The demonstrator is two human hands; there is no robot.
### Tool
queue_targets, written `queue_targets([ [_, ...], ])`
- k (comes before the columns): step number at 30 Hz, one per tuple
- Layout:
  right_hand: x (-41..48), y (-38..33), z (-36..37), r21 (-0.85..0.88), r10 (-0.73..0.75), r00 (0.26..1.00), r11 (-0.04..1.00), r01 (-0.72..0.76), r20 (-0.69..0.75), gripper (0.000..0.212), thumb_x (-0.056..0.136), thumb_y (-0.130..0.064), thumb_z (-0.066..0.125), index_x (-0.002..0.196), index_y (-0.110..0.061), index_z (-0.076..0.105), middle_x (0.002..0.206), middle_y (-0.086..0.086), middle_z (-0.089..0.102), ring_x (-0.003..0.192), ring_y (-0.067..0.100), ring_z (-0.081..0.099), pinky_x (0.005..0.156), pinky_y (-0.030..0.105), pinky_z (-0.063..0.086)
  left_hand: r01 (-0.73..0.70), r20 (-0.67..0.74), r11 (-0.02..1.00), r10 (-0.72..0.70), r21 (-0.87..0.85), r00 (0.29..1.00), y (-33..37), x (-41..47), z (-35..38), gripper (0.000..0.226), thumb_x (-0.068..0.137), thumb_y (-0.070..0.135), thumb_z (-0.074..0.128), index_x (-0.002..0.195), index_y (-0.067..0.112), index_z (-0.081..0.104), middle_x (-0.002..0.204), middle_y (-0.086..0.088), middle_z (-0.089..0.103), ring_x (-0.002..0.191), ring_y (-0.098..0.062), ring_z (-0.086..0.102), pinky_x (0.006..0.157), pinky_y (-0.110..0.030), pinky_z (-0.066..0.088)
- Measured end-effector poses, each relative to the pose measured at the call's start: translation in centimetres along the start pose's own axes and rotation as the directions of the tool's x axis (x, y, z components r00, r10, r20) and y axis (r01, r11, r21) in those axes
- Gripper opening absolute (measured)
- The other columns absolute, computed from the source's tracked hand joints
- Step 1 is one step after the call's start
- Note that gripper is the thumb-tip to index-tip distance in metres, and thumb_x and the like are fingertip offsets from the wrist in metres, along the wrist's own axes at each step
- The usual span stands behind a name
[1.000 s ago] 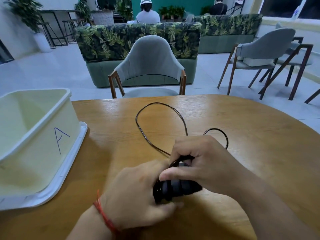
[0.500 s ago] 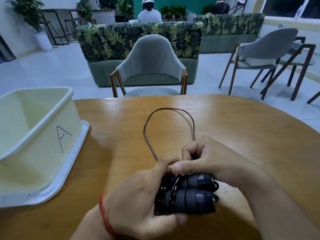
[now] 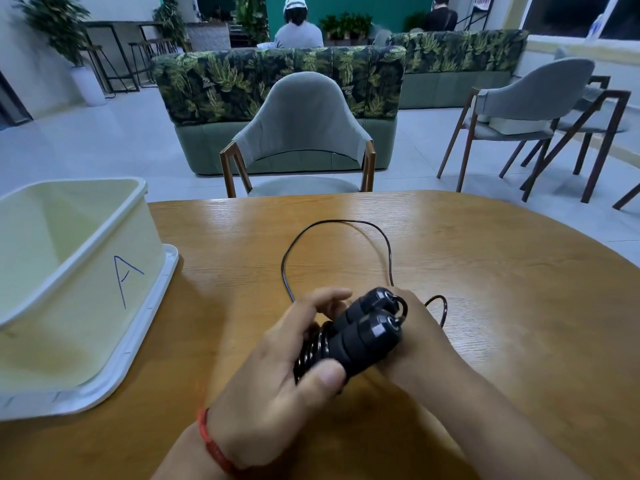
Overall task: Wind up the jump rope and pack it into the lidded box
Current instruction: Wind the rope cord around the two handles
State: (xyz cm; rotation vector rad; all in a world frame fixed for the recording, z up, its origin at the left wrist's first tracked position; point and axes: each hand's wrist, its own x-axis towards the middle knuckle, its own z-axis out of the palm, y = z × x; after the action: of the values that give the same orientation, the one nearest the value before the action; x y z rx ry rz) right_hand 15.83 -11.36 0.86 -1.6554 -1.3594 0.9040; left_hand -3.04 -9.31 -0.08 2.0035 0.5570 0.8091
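Observation:
Two black jump rope handles lie side by side, tilted up to the right, with several turns of thin black cord wound around their lower end. My left hand grips the wound end, thumb on top. Behind and under the handles, my right hand holds the cord and is partly hidden. A loose loop of cord lies on the wooden table beyond the hands. The pale open box marked "A" stands at the left on its white lid.
A grey chair stands at the far table edge. A leaf-patterned sofa, more chairs and two seated people are farther back. The table edge curves away on the right.
The handles have turned from lying level to pointing up and to the right. My right hand went from above them to behind them. The loose cord loop is shorter than a second ago.

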Motion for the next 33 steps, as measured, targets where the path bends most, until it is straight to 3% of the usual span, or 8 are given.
queue_targets([
  [3, 0.8, 1.7, -0.3, -0.344, -0.087, 0.994, 0.937, 0.059, -0.068, 0.026, 0.094, -0.024, 0.064, 0.072, -0.035, 0.073, 0.092, 0.006, 0.080, 0.093, 0.034, 0.075, 0.082, 0.049, 0.065, 0.035, -0.053, 0.999, -0.035, -0.010, 0.998, -0.4, 0.1, 0.7, 0.056, 0.091, 0.043, 0.057, 0.145, 0.025, 0.055, 0.096, 0.008, 0.067, 0.073, -0.009, 0.061, 0.067, -0.021, 0.046],
  [5, 0.8, 2.1, -0.3, -0.463, -0.148, 0.988, 0.880, 0.107, -0.053, 0.031, 0.084, -0.038, 0.048, 0.097, -0.031, 0.076, 0.093, -0.001, 0.081, 0.090, 0.031, 0.076, 0.074, 0.050, 0.065, 0.054, -0.090, 0.984, -0.071, -0.171, 0.993, -0.1, 0.3, 0.9, 0.053, 0.092, 0.043, 0.054, 0.141, 0.022, 0.059, 0.082, -0.005, 0.066, 0.065, -0.022, 0.060, 0.058, -0.029, 0.045],
  [8, 0.7, 2.1, -0.2, -0.362, -0.209, 0.977, 0.914, 0.182, -0.036, 0.042, 0.078, -0.052, 0.038, 0.088, -0.036, 0.076, 0.079, 0.001, 0.078, 0.076, 0.026, 0.072, 0.066, 0.049, 0.061, 0.088, -0.146, 0.931, -0.149, -0.355, 0.978, -0.5, 0.6, 0.8, 0.060, 0.086, 0.055, 0.063, 0.131, 0.017, 0.066, 0.079, -0.029, 0.063, 0.062, -0.047, 0.056, 0.045, -0.047, 0.039],
  [12, 0.6, 1.6, 0.0, -0.171, -0.153, 0.988, 0.973, 0.156, 0.033, 0.061, 0.095, -0.071, 0.051, 0.073, -0.015, 0.064, 0.059, 0.000, 0.065, 0.052, 0.013, 0.050, 0.056, 0.039, 0.043, 0.155, -0.171, 0.730, -0.352, -0.666, 0.920, -0.1, 1.4, 1.0, 0.098, 0.053, 0.066, 0.087, 0.118, -0.004, 0.065, 0.071, -0.023, 0.067, 0.049, -0.027, 0.062, 0.041, -0.030, 0.043],
  [16, 1.0, 2.2, -1.5, -0.114, -0.095, 0.984, 0.987, 0.113, 0.151, 0.064, 0.099, -0.072, 0.058, 0.078, -0.011, 0.062, 0.056, -0.008, 0.039, 0.053, 0.012, 0.035, 0.057, 0.035, 0.030, -0.028, -0.346, 0.627, -0.392, -0.779, 0.853, -0.2, 1.3, -0.9, 0.064, 0.095, 0.040, 0.029, 0.106, -0.001, 0.078, 0.096, -0.036, 0.069, 0.059, -0.032, 0.058, 0.049, -0.032, 0.043],
  [21, 1.3, 2.6, -4.4, -0.246, -0.082, 0.969, 0.959, 0.141, 0.233, 0.046, 0.103, -0.065, 0.059, 0.083, -0.025, 0.071, 0.062, -0.008, 0.041, 0.059, 0.016, 0.038, 0.063, 0.039, 0.036, -0.059, -0.457, 0.645, -0.470, -0.762, 0.755, -0.9, 1.4, -3.6, 0.059, 0.103, 0.035, 0.026, 0.105, 0.001, 0.073, 0.092, -0.030, 0.069, 0.062, -0.032, 0.056, 0.050, -0.031, 0.041],
  [27, 0.9, 1.3, -6.9, -0.568, -0.019, 0.999, 0.822, 0.032, 0.029, 0.056, 0.099, -0.074, 0.056, 0.073, -0.024, 0.059, 0.055, -0.008, 0.052, 0.051, 0.009, 0.043, 0.055, 0.033, 0.032, -0.097, -0.544, 0.678, -0.487, -0.729, 0.684, -1.0, 1.4, -3.9, 0.053, 0.107, 0.036, 0.030, 0.108, 0.001, 0.071, 0.082, -0.021, 0.071, 0.061, -0.031, 0.058, 0.046, -0.031, 0.042],
  [33, 0.4, 0.4, -6.2, -0.729, -0.154, 0.981, 0.684, 0.020, -0.118, 0.042, 0.111, -0.057, 0.048, 0.085, -0.026, 0.058, 0.065, -0.004, 0.057, 0.067, 0.018, 0.057, 0.053, 0.035, 0.031, 0.138, -0.605, 0.927, -0.335, -0.348, 0.722, -2.1, 0.7, -3.4, 0.036, 0.101, 0.042, 0.041, 0.116, 0.022, 0.068, 0.104, -0.021, 0.071, 0.076, -0.027, 0.060, 0.059, -0.041, 0.046],
])
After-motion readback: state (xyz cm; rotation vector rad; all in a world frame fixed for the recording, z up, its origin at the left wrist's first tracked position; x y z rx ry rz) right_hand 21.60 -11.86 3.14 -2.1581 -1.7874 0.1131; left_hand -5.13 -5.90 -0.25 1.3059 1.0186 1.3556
